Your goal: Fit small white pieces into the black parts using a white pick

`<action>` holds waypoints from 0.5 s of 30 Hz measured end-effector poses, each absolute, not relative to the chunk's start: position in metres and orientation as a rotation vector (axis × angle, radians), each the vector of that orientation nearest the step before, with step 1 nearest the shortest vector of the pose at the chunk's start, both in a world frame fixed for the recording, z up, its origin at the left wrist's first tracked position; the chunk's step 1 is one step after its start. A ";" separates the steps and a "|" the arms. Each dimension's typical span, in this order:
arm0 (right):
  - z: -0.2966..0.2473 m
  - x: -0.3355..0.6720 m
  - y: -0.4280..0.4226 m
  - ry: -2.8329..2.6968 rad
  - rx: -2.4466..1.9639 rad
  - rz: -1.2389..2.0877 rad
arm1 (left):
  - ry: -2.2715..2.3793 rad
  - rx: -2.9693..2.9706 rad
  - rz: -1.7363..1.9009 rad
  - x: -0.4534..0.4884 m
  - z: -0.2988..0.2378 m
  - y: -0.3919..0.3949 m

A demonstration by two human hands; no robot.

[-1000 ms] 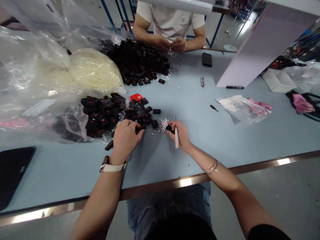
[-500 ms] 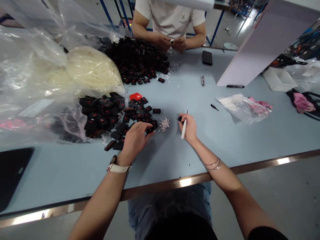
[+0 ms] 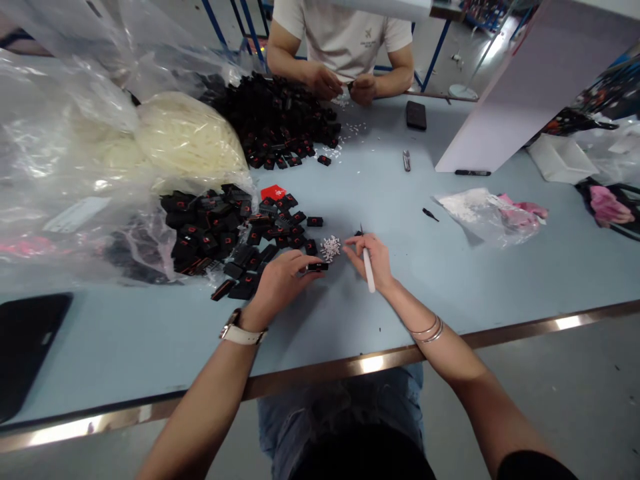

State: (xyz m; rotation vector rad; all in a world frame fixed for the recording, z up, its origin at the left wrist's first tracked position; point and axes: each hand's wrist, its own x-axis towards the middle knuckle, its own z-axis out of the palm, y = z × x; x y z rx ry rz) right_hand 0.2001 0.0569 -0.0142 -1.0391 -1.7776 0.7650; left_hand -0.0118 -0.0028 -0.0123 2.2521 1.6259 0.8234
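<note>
Left hand (image 3: 280,283) grip pinches black part (image 3: 318,267) at fingertips, low over surface (image 3: 150,340). Right hand (image 3: 374,261) grip clenched on white tool (image 3: 369,269), beside white bits (image 3: 331,247).

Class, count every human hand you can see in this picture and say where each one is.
4. The wearer's left hand pinches a black piece; their right hand holds a white tool; a co-worker's two hands meet at the table's far edge.

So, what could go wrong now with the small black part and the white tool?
The left hand pinches one black part only at its fingertips, so it may slip. The right hand holds a white tool whose thin tip points toward the little white pieces; a careless move could scatter them or prick a finger.
</note>
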 end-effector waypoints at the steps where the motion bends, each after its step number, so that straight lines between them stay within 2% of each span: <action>1: -0.013 0.199 0.055 -1.805 -1.012 0.820 | 1.587 2.239 0.825 -0.011 -0.012 -0.003; 8: -0.015 0.196 0.045 -1.906 -0.846 1.264 | 1.436 2.110 0.800 -0.001 -0.003 -0.005; 15: -0.016 0.192 0.041 -1.898 -0.888 1.319 | 1.511 1.821 0.891 0.003 -0.006 -0.006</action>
